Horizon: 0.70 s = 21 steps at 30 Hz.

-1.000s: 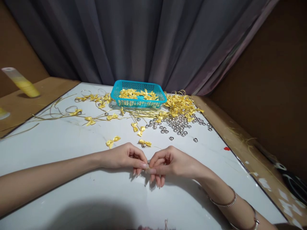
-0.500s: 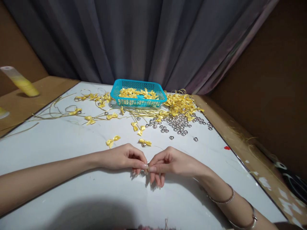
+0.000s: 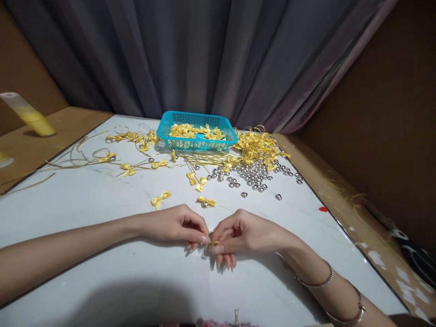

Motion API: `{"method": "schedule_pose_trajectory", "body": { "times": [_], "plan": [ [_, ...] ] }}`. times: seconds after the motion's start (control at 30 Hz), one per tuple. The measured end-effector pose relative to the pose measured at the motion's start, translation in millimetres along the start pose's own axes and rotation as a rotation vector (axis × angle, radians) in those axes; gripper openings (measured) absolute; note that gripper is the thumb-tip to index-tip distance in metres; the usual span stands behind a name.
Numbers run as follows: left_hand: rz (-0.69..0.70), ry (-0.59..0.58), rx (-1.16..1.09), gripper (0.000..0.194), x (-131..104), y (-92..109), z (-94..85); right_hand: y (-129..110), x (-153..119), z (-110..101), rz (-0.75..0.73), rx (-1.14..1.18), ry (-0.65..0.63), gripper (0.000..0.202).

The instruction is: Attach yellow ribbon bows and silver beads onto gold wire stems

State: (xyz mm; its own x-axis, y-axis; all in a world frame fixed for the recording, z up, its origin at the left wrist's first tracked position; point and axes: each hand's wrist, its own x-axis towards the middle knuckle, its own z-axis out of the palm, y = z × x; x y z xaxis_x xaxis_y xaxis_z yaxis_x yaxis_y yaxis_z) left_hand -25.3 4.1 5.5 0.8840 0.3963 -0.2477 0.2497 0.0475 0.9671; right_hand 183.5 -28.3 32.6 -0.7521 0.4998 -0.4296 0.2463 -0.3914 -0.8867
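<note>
Fingertip to fingertip, my left hand and my right hand meet low over the table. Between them shows a short piece of gold cord, bent in a small curve. Thumb and forefinger of each hand are pinched on it; most of the cord is hidden by the fingers. Just beyond the hands lie a yellow ribbon bow with a silver bead against it, and another yellow bow to the left.
A blue basket of yellow bows stands at the back. Right of it are a heap of bows with gold cords and scattered silver beads. Loose cords lie at left, near a ribbon-wound tube. Grey curtain hangs behind.
The right thumb has dropped slightly and the fingertips have shifted, so a bit of gold cord now shows between the hands. Everything on the table stays put.
</note>
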Motion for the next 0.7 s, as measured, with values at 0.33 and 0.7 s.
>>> {"method": "schedule_pose_trajectory", "body": {
  "times": [0.33, 0.7],
  "plan": [
    [-0.010, -0.052, -0.004, 0.020, -1.2, 1.6, -1.1, 3.6, 2.6, -0.8, -0.007, 0.001, 0.016, 0.023],
    [-0.020, -0.077, -0.087, 0.021, -1.5, 0.5, 2.0, 4.9, 5.2, -0.8, -0.002, 0.021, -0.027, 0.026]
  ]
}}
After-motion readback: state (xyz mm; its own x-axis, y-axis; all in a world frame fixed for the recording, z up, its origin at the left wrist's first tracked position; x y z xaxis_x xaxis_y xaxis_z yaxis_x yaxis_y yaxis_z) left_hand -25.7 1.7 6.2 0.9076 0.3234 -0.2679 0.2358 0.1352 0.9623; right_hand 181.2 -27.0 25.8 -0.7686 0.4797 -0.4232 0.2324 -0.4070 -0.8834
